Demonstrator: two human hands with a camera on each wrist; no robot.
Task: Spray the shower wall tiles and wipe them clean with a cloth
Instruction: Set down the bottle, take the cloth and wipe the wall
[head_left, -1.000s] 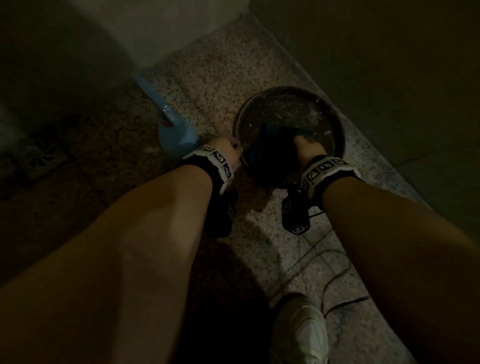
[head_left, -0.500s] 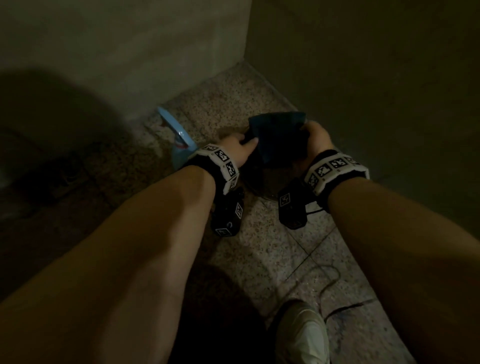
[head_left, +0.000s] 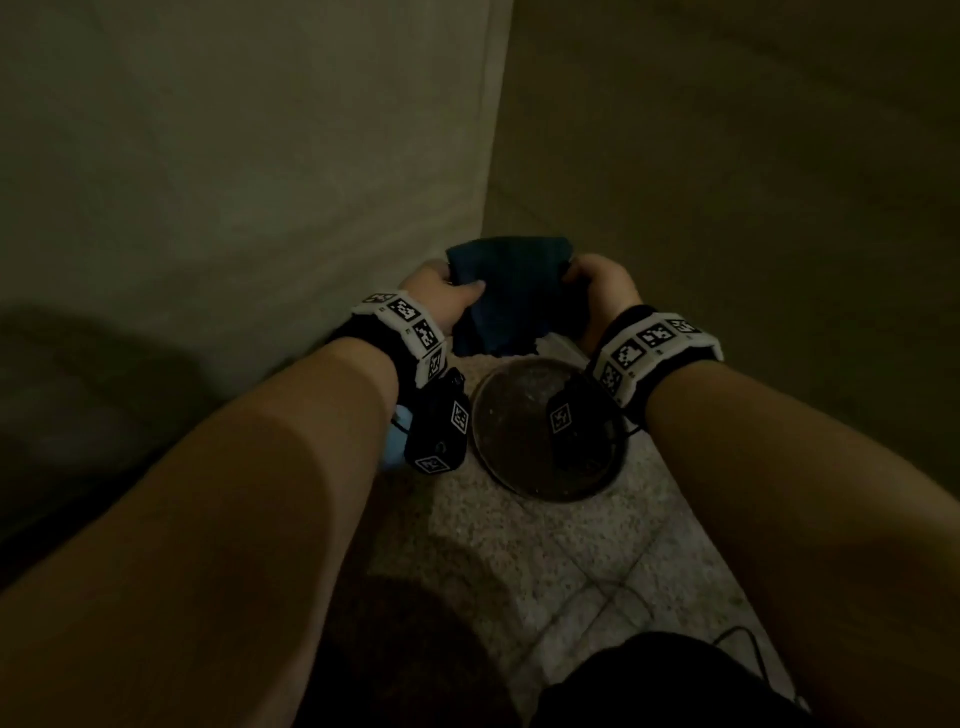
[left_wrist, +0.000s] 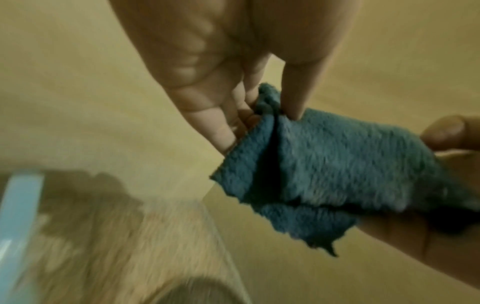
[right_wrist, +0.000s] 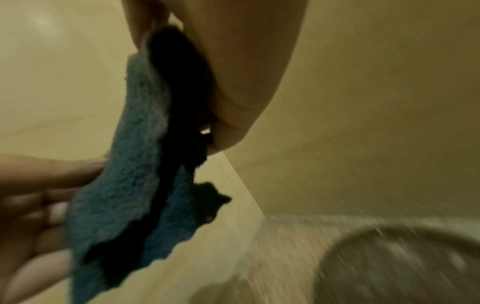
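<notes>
A folded blue cloth (head_left: 511, 293) hangs between both hands in front of the wall corner, above the floor. My left hand (head_left: 447, 299) pinches its left edge between thumb and fingers (left_wrist: 293, 102). My right hand (head_left: 597, 291) grips the right edge. The left wrist view shows the fluffy cloth (left_wrist: 337, 168) doubled over; in the right wrist view the cloth (right_wrist: 145, 164) droops below my right hand (right_wrist: 233, 82). A light blue spray bottle (head_left: 396, 449) stands on the floor, mostly hidden behind my left wrist. The beige wall tiles (head_left: 260, 156) rise on the left and right of the corner.
A round dark basin (head_left: 519, 431) sits on the speckled floor (head_left: 519, 545) just below the cloth. A thin black cable (head_left: 748, 644) lies on the floor near my dark clothing at the bottom. The light is dim.
Both hands lifted the blue cloth out of the basin and raised it up toward the wall corner. My view tilted upward, so more wall shows.
</notes>
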